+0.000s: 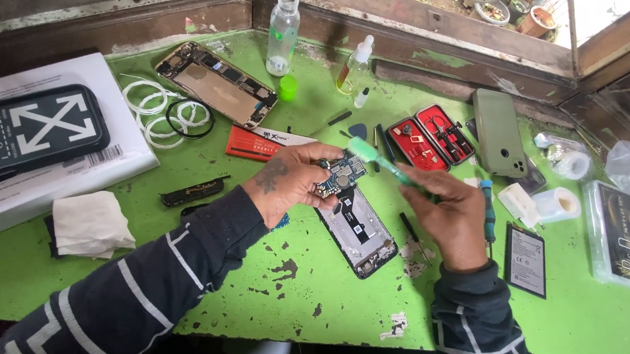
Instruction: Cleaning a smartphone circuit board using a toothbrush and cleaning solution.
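My left hand [286,180] has its fingers closed around a small blue circuit board [341,174], held in the air just above the opened phone frame [359,229] on the green table [263,277], while my right hand [449,216] is closed on a green brush [377,161] whose head touches the board. If I scrub too hard, I think the bristles could snag a tiny component or a connector — or push the board out of my fingertips onto the frame below. The screwdriver [488,213] stands just beside my right hand, so a careless sweep of the wrist might knock it over.
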